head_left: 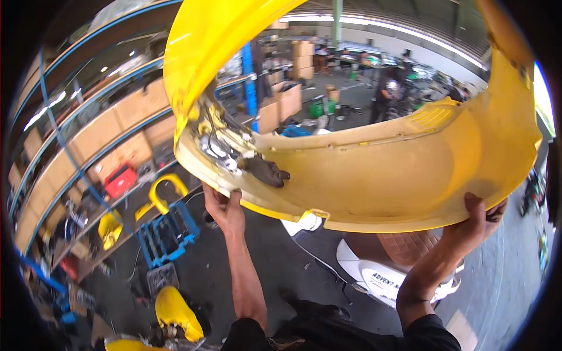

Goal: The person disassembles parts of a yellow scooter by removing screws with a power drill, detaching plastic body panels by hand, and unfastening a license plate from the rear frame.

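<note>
A large curved yellow scooter body panel [363, 187] is held up in front of me, its pale, dirty inner side facing me. My left hand [225, 212] grips its lower edge at the left, thumb on the inside. At the lower right, my right hand [481, 217] pinches the same rim, its thumb over the edge. Wiring and a dark fitting [266, 169] sit inside the panel near its left end. Below it stands a white scooter [380, 284] with a brown quilted seat [408, 248], partly hidden by the panel and my right arm.
Blue-framed shelves [76, 167] with cardboard boxes line the left. On the floor there are a blue toolbox [168, 236] and another yellow part [175, 313]. A red item [121, 180] lies on a shelf. A person [386, 90] stands farther back, near a green bin [319, 109].
</note>
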Action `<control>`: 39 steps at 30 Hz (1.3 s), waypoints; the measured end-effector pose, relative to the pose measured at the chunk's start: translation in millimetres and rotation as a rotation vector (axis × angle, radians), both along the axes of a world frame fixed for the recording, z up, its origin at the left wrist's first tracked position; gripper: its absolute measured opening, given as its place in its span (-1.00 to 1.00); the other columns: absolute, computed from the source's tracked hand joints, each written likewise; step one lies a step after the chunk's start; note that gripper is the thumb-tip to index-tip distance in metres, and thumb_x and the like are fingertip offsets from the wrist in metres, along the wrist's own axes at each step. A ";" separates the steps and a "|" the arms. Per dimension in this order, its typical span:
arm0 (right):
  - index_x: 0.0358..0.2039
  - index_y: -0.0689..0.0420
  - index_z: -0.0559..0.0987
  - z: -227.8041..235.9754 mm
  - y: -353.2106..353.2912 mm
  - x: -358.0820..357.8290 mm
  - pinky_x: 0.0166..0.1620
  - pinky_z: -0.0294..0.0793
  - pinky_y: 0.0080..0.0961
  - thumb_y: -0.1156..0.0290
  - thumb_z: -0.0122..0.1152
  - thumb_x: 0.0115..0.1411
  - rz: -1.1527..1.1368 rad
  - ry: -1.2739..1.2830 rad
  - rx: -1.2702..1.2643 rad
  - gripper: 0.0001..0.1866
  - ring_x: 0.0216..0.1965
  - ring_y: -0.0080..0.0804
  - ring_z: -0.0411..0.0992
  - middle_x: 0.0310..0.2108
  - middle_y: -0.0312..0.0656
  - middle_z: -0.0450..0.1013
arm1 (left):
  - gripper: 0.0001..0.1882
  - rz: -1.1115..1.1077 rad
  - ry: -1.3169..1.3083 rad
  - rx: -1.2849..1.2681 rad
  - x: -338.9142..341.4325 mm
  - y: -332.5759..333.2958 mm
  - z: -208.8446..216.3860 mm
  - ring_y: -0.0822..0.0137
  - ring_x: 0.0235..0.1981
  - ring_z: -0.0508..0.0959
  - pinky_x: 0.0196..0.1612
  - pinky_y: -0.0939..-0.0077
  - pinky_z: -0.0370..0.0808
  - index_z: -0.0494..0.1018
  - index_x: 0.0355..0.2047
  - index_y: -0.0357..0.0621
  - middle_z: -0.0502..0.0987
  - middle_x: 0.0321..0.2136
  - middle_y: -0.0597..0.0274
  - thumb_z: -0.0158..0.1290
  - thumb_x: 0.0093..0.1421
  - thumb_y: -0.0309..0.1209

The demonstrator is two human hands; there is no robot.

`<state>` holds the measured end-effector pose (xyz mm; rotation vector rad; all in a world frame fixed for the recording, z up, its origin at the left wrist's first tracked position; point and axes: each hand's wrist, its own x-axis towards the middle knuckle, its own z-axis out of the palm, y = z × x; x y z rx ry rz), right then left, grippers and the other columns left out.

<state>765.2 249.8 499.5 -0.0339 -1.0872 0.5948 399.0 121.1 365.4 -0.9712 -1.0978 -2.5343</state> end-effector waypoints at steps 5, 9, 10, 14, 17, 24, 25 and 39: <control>-0.14 0.29 0.42 -2.8 -16.9 137.2 -0.11 0.52 -0.31 0.65 0.02 -0.07 -0.244 0.175 -0.139 -0.61 -0.20 -0.21 0.47 -0.22 -0.07 0.43 | -0.17 -0.167 0.369 -0.142 77.5 50.2 128.3 0.36 -0.12 0.47 -0.04 0.56 0.39 -0.01 0.27 -0.32 0.44 -0.07 0.09 -0.11 -0.10 -0.81; -0.01 0.29 0.34 -17.8 -35.0 231.8 -0.02 0.49 -0.22 0.67 -0.04 -0.10 -0.397 0.318 -0.249 -0.48 -0.11 -0.15 0.43 -0.06 -0.01 0.36 | -0.24 -0.352 0.582 -0.156 168.5 102.2 188.6 0.26 -0.10 0.51 -0.04 0.49 0.43 0.11 0.22 -0.36 0.42 0.00 -0.13 -0.03 -0.09 -0.69; -0.01 0.30 0.34 -25.6 -38.2 252.2 0.01 0.47 -0.21 0.66 -0.05 -0.10 -0.401 0.322 -0.278 -0.48 -0.10 -0.15 0.43 -0.07 -0.01 0.37 | -0.26 -0.355 0.626 -0.197 186.7 113.7 194.3 0.21 -0.10 0.52 -0.04 0.48 0.43 0.13 0.20 -0.37 0.44 -0.04 -0.16 -0.02 -0.09 -0.66; -0.04 0.37 0.35 -58.7 -34.8 320.7 0.07 0.41 -0.20 0.63 -0.06 -0.11 -0.486 0.356 -0.398 -0.49 -0.05 -0.14 0.41 -0.12 0.00 0.39 | -0.26 -0.345 0.793 -0.279 254.1 179.8 185.8 0.11 -0.14 0.56 -0.05 0.45 0.42 0.19 0.16 -0.39 0.49 -0.12 -0.22 0.02 -0.14 -0.57; -0.22 0.34 0.38 -76.2 -15.0 343.4 0.02 0.43 -0.29 0.67 -0.05 -0.13 -0.558 0.440 -0.456 -0.64 -0.15 -0.18 0.43 -0.22 -0.03 0.40 | -0.25 -0.573 0.728 -0.438 292.9 215.9 156.5 0.32 -0.13 0.53 -0.05 0.52 0.41 0.16 0.18 -0.39 0.47 -0.05 -0.11 -0.02 -0.13 -0.61; -0.59 0.09 0.21 -92.8 79.2 368.6 -0.45 0.32 -0.54 0.67 0.10 -0.19 -0.657 0.329 -0.803 -0.73 -0.59 -0.52 0.23 -0.58 -0.28 0.25 | -0.26 -0.571 0.749 -0.748 310.9 324.7 63.3 0.35 -0.15 0.49 -0.07 0.57 0.38 0.18 0.15 -0.42 0.46 -0.11 0.08 -0.08 -0.17 -0.77; -0.60 0.08 0.22 -95.9 97.6 370.9 -0.50 0.28 -0.57 0.67 0.10 -0.20 -0.740 0.293 -0.866 -0.73 -0.65 -0.53 0.19 -0.64 -0.32 0.22 | -0.24 -0.556 0.714 -0.919 315.8 334.8 56.6 0.25 -0.16 0.51 -0.04 0.53 0.38 0.21 0.15 -0.39 0.48 -0.13 -0.03 -0.01 -0.20 -0.67; -0.45 0.24 0.44 -193.9 181.1 336.3 -0.19 0.40 -0.41 0.46 0.15 -0.22 -1.092 -0.048 -1.660 -0.75 -0.41 -0.16 0.45 -0.48 -0.06 0.48 | -0.22 -0.671 0.616 -1.640 299.8 401.2 -93.7 0.29 -0.59 0.57 -0.46 0.35 0.52 0.34 0.14 0.10 0.56 -0.49 0.10 0.08 -0.22 -0.58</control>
